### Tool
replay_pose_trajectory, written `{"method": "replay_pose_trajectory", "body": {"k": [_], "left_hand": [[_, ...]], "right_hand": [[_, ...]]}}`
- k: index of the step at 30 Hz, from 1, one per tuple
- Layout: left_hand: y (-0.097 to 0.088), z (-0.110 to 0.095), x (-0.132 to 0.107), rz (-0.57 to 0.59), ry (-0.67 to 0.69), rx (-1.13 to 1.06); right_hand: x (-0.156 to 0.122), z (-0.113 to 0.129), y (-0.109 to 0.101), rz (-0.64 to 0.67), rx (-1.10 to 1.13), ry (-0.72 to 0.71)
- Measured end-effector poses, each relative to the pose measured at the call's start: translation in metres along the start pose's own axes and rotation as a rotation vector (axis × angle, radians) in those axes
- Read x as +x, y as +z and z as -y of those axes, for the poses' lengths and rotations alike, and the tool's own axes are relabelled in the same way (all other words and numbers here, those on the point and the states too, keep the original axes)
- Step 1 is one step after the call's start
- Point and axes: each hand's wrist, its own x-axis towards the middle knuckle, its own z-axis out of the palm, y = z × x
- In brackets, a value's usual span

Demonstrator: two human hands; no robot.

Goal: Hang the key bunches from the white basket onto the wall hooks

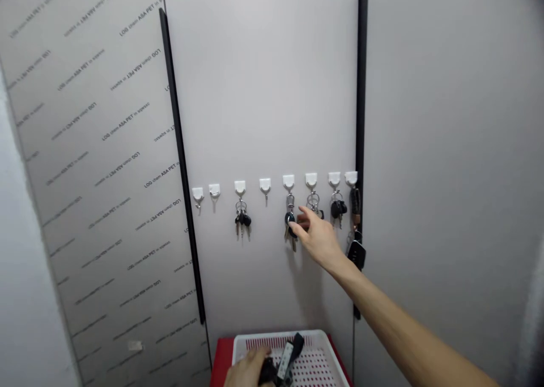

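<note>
A row of white hooks [265, 185] is stuck to the grey wall panel. Key bunches hang from some of them: one at the left [242, 217], one in the middle [290, 224], and others to the right [339, 208]. My right hand [317, 237] reaches up to the wall, its fingers pinched round the key bunch under the hook beside the middle one. My left hand [249, 367] is down in a white perforated basket [317, 367], fingers curled on a black key fob [272, 371]. A black strap [293, 350] lies next to it.
The basket rests on a red surface [221, 358]. A black fob on a lanyard [356, 251] hangs from the rightmost hook by a black vertical strip [361, 92]. The two hooks at the far left [206, 192] are bare. A film-covered panel [93, 149] leans at left.
</note>
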Motion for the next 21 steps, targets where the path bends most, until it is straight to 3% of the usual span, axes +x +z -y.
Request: {"method": "replay_pose_trajectory", "body": {"k": [2, 4, 6, 8, 10, 14, 16, 18, 21], "left_hand": [[-0.026, -0.008, 0.006, -0.181, 0.081, -0.070], [-0.067, -0.025, 0.016, -0.464, 0.157, -0.147], [-0.112, -0.047, 0.028, -0.796, 0.191, -0.208], [-0.147, -0.069, 0.040, -0.984, 0.217, -0.198], [-0.167, -0.084, 0.052, -1.052, 0.207, -0.140], [-0.178, -0.089, 0.063, -1.063, 0.179, -0.108], [-0.185, -0.085, 0.059, -1.027, 0.178, -0.186], [-0.197, -0.082, 0.051, -0.998, 0.190, -0.258], [-0.223, -0.084, 0.038, -1.043, 0.246, -0.239]], "right_hand": [[0.006, 0.005, 0.008, 0.011, -0.153, 0.058], [0.008, 0.007, 0.013, 0.002, -0.236, 0.099], [0.010, 0.008, 0.013, -0.017, -0.200, 0.101], [0.015, 0.011, 0.006, -0.065, -0.106, 0.066], [0.023, 0.016, -0.004, -0.142, -0.034, 0.010], [0.045, 0.035, -0.026, -0.228, -0.014, -0.106], [0.048, 0.042, -0.033, -0.145, -0.023, -0.175], [0.037, 0.038, -0.031, 0.022, -0.025, -0.241], [-0.011, 0.007, -0.004, 0.297, 0.022, -0.283]]}}
